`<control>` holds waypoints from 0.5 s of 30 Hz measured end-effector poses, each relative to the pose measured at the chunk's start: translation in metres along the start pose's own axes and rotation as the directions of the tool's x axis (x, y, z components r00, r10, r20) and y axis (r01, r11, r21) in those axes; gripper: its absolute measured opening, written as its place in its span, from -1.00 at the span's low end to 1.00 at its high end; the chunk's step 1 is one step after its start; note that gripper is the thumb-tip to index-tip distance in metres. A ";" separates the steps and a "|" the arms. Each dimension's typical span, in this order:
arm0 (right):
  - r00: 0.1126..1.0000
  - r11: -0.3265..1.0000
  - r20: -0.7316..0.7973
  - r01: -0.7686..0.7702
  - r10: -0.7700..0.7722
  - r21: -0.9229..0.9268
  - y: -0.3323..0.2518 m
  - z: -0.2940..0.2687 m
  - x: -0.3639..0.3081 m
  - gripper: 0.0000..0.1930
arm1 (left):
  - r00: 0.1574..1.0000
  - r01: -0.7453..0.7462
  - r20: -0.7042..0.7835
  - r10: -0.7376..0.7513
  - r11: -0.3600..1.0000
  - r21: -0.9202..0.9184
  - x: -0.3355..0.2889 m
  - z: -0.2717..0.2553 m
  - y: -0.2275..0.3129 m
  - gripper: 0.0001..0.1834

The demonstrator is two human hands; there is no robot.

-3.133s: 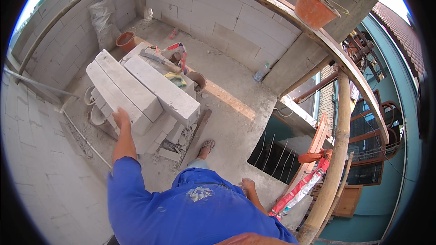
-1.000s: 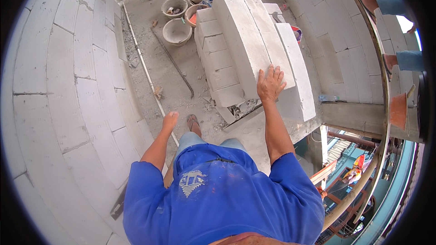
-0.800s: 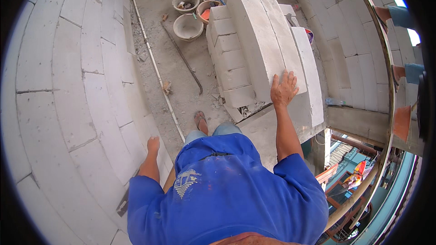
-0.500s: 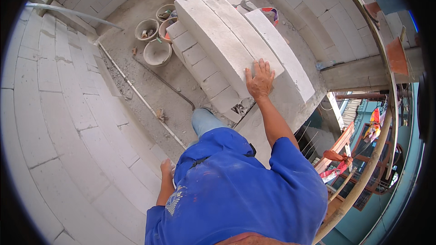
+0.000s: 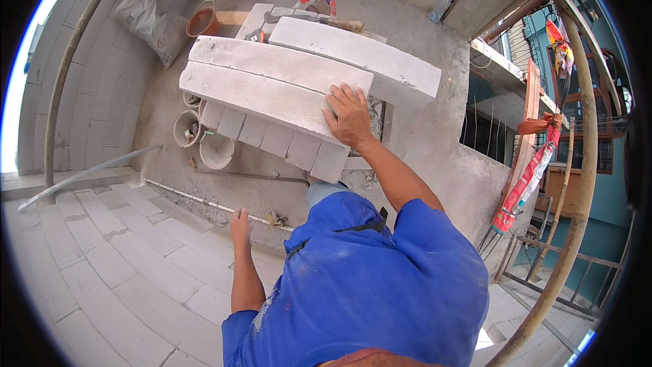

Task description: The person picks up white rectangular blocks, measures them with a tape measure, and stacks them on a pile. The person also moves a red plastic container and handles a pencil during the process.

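Observation:
My right hand lies flat with fingers spread on the right end of two long pale concrete blocks set side by side, the near block and the far block. Its palm is over the near one and its fingertips reach the far one. Under them is a stack of smaller pale blocks. Another long block lies behind. My left hand hangs away from the stack, above the pale block wall, its fingers loosely bent and no object visible in it.
Buckets stand left of the stack, with an orange tub and a white sack farther back. A wooden-handled tool lies behind the blocks. A pale pipe runs along the floor. A bamboo pole rises at right.
The view has swung round to the right, so the long blocks now lie crosswise. My right hand stays flat on them. My left hand has risen farther into view.

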State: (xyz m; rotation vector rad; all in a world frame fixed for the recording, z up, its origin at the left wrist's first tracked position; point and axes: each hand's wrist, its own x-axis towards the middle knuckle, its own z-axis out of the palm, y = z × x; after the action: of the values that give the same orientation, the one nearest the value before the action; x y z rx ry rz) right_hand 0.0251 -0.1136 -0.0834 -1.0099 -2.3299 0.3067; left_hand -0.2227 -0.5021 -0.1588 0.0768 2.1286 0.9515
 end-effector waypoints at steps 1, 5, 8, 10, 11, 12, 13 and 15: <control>1.000 1.000 0.003 -0.007 0.007 -0.002 0.000 -0.002 0.000 -0.64 | 0.999 -0.017 0.031 0.016 0.999 0.034 0.008 0.003 0.009 -0.41; 1.000 1.000 0.023 -0.020 0.020 0.003 -0.004 -0.007 0.007 -0.65 | 0.994 0.005 0.111 -0.017 0.994 0.112 0.029 0.009 0.013 -0.42; 0.998 0.999 0.050 -0.036 0.036 0.007 -0.005 -0.008 0.007 -0.65 | 0.982 0.104 0.137 -0.128 0.980 0.172 0.031 0.002 -0.008 -0.43; 0.997 0.999 0.061 -0.053 0.053 0.002 -0.004 -0.009 0.007 -0.66 | 0.966 0.161 0.157 -0.205 0.954 0.253 0.028 -0.005 -0.009 -0.45; 0.996 0.998 0.065 -0.067 0.066 0.009 -0.005 -0.011 0.007 -0.67 | 0.968 0.144 0.161 -0.193 0.951 0.274 0.030 -0.013 -0.010 -0.45; 0.995 0.997 0.073 -0.068 0.067 0.019 -0.005 -0.012 0.008 -0.67 | 0.970 0.131 0.160 -0.182 0.950 0.284 0.031 -0.019 -0.017 -0.45; 0.994 0.997 0.080 -0.072 0.069 0.028 -0.006 -0.011 0.011 -0.68 | 0.972 0.118 0.160 -0.171 0.948 0.295 0.036 -0.023 -0.022 -0.46; 0.995 0.998 0.078 -0.065 0.063 0.021 -0.006 -0.011 0.013 -0.69 | 0.997 -0.017 0.082 -0.011 0.943 0.332 0.049 -0.025 -0.014 -0.50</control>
State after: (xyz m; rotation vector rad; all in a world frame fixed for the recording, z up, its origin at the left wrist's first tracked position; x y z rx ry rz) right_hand 0.0212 -0.1084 -0.0663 -1.0808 -2.3600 0.4039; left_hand -0.2698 -0.5102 -0.1887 0.2831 2.1915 0.5706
